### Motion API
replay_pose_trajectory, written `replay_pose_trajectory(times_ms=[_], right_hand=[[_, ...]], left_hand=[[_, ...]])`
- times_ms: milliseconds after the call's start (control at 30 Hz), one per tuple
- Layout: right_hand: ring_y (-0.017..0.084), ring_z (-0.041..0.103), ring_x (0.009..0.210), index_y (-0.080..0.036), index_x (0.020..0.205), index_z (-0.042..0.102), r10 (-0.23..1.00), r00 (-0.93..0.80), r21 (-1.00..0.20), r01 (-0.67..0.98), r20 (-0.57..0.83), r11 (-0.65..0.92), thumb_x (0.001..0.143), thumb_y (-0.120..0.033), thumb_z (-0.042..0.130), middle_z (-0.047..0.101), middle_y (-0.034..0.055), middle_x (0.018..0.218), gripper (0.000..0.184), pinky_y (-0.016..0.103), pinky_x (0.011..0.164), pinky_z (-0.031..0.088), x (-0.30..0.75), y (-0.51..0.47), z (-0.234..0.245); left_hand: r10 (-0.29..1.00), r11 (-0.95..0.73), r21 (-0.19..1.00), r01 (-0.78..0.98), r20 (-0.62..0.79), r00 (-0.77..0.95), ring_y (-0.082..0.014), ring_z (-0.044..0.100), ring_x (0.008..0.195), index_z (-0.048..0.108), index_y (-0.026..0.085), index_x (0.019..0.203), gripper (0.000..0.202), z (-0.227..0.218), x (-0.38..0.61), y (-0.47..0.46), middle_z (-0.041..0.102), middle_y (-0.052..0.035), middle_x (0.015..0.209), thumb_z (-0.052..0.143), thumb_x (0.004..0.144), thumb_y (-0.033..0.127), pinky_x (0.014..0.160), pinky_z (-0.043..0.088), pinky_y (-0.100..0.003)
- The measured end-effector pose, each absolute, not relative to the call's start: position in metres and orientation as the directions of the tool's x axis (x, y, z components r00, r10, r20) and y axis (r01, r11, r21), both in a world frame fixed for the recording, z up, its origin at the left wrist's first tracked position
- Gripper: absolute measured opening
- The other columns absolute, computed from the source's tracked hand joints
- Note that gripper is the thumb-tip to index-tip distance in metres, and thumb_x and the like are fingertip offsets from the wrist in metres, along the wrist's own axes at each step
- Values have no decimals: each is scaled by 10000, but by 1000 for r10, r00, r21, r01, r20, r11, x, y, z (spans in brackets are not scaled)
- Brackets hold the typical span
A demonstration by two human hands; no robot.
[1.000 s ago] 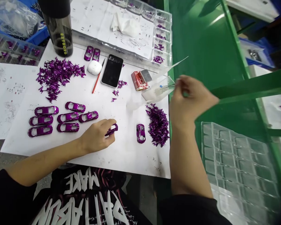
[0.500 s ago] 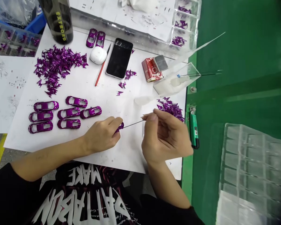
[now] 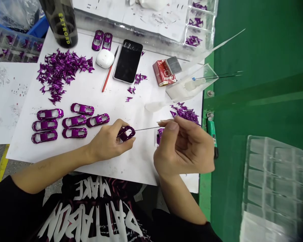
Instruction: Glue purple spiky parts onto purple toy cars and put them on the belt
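My left hand (image 3: 108, 139) grips a purple toy car body (image 3: 126, 133) between thumb and fingers, its window opening facing up. In a pinch, my right hand (image 3: 184, 148) holds a thin dark needle (image 3: 146, 128). The needle's tip reaches the end of the car body. Partly hidden behind my right fingers lies another purple car body (image 3: 159, 136). Several finished-looking purple car bodies (image 3: 74, 121) rest in rows to the left of my left hand. A heap of small pointed purple parts (image 3: 185, 114) lies just beyond my right hand.
A larger heap of purple parts (image 3: 60, 72) sits at the far left. Farther back are a dark bottle (image 3: 62, 27), a white earbud case (image 3: 105, 58), a red pencil (image 3: 107, 80), a phone (image 3: 128, 61) and a red packet (image 3: 164, 73). A green cutter (image 3: 212, 134) lies at right.
My left hand has turned the car body so more of it shows. My right hand has moved slightly right with the needle, and another car body now shows behind it.
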State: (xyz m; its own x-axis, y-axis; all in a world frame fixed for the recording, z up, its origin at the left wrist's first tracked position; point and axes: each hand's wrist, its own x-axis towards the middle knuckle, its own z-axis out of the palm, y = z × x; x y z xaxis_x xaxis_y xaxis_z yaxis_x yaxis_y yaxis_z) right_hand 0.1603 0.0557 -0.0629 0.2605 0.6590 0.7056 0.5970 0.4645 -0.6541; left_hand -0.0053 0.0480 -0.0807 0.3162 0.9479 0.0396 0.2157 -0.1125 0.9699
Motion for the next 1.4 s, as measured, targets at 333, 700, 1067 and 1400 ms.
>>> replay_pose_trajectory(times_ms=[333, 700, 1067, 1400], right_hand=[[209, 755, 803, -293, 1286, 692, 673, 159, -589, 651, 722, 479, 909, -57, 698, 753, 20, 989, 445, 376, 656, 627, 160, 54, -63], [227, 755, 849, -86, 1065, 704, 508, 281, -418, 891, 814, 176, 1037, -369, 581, 742, 177, 957, 310, 337, 747, 602, 261, 155, -21], [206, 715, 773, -192, 928, 785, 808, 208, -486, 867, 550, 107, 1063, -348, 525, 739, 82, 791, 332, 326, 695, 522, 238, 102, -30], [155, 719, 897, -199, 1250, 621, 936, -245, -723, 596, 252, 350, 932, -198, 737, 729, 63, 1029, 338, 270, 816, 620, 198, -5, -24]], left_hand=[[948, -14, 985, 174, -42, 315, -98, 526, 556, 585, 151, 1049, 269, -74, -5, 50, 619, 16, 726, 719, 925, 349, 513, 437, -208], [916, -269, 948, 168, 199, 348, -118, 590, 746, 670, 149, 1200, 287, -75, -8, 49, 580, -60, 994, 692, 915, 179, 671, 571, -243], [914, 145, 965, -220, -46, 403, -182, 698, 939, 704, 187, 1172, 279, -68, -11, 53, 614, -59, 1007, 774, 907, 237, 872, 604, -298], [756, 498, 775, -390, -168, 632, -198, 597, 1294, 676, 305, 1282, 378, -64, -8, 43, 638, -59, 1348, 813, 934, 255, 1118, 516, -286]])
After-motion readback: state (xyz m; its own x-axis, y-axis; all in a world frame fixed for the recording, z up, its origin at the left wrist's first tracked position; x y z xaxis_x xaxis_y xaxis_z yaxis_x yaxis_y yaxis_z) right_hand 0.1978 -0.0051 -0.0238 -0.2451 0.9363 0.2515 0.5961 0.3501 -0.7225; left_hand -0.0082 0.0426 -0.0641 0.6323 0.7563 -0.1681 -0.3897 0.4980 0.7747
